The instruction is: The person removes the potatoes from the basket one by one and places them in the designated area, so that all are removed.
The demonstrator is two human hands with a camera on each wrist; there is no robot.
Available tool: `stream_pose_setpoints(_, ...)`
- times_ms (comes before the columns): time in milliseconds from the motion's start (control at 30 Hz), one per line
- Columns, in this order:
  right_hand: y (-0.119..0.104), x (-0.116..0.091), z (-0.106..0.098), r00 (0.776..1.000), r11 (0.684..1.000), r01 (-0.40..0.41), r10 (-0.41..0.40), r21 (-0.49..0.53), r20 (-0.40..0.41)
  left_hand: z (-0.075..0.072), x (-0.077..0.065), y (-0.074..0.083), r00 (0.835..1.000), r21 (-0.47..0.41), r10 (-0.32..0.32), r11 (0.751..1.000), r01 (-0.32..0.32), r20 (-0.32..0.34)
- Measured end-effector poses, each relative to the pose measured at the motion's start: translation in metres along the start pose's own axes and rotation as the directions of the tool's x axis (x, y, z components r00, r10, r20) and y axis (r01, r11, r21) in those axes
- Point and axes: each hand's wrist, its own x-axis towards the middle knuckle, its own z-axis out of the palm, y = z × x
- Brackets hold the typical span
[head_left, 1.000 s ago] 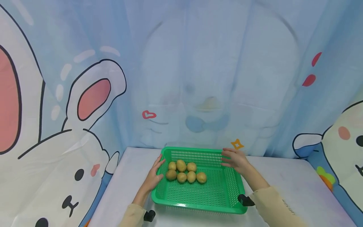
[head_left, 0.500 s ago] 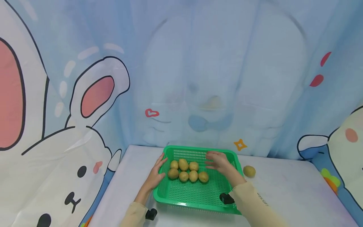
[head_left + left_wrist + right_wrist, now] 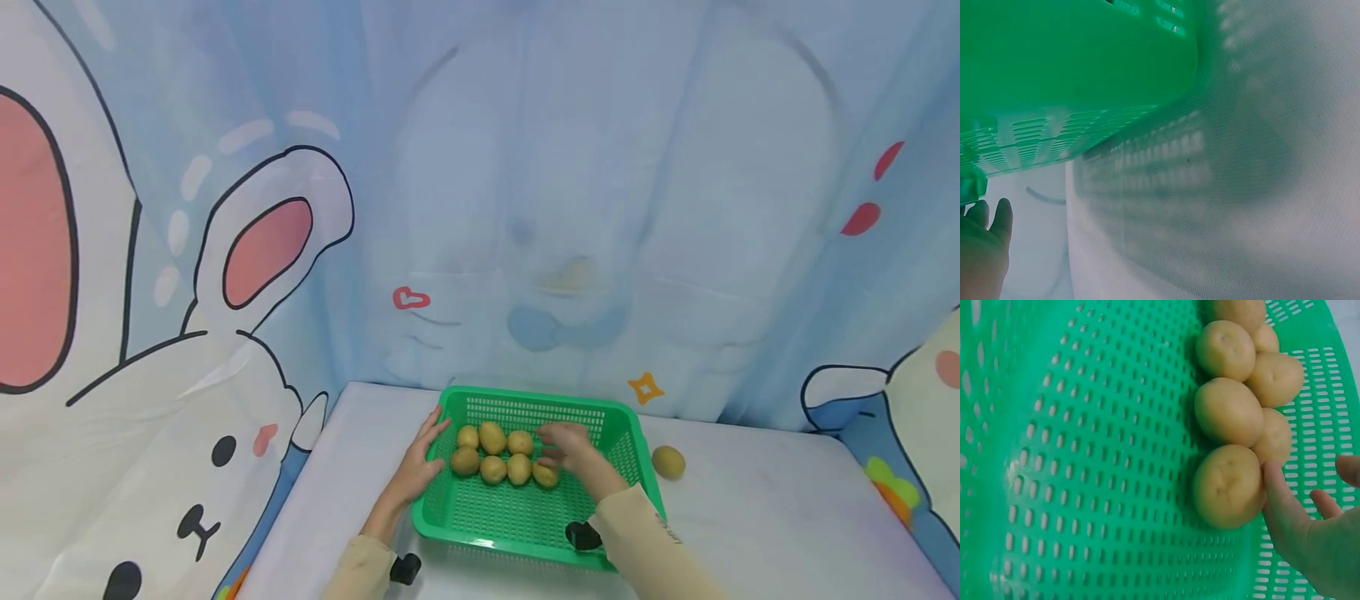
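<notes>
A green plastic basket (image 3: 483, 543) with slotted walls holds several yellow-brown potatoes (image 3: 492, 469), grouped in two rows toward its left back. My left hand (image 3: 416, 468) is at the basket's left rim with its fingers extended; the left wrist view shows those fingers at the basket's green edge. Inside the basket, my right hand (image 3: 576, 452) reaches over the rightmost potato (image 3: 546, 475). In the right wrist view, one digit touches or nearly touches that potato (image 3: 1229, 487), while the other fingers stand apart from it and curl round nothing.
Outside the basket, a single potato (image 3: 668, 462) lies on the white tabletop (image 3: 735, 500) to the right. A blue curtain (image 3: 465, 208) with cartoon rabbits hangs right behind the table. Black wrist cameras (image 3: 405, 569) sit at both sleeves.
My right hand has moved left and down, from the basket's right rim to the rightmost potato. The lone potato on the table has come into sight. My left hand stays at the rim.
</notes>
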Motion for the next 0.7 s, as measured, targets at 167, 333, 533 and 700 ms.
stream_pose_setpoints(167,-0.004,0.0,-0.01,1.0,1.0,0.017,-0.017,-0.004,-0.022,0.002,0.002,0.001,1.0,0.014,0.001,1.0,0.0,-0.008)
stream_pose_setpoints(333,0.0,0.003,-0.021,0.998,0.999,0.011,-0.014,-0.036,-0.064,0.001,0.001,0.001,1.0,0.008,-0.005,1.0,0.005,-0.017)
stream_pose_setpoints(533,0.01,0.002,-0.026,0.996,0.994,-0.026,0.017,-0.109,-0.085,0.001,0.002,-0.001,1.0,0.007,-0.005,1.0,0.005,-0.022)
stream_pose_setpoints(700,0.016,0.001,-0.025,0.996,0.988,-0.057,0.046,-0.146,-0.075,0.002,0.001,-0.002,1.0,0.001,-0.009,1.0,0.009,-0.016)
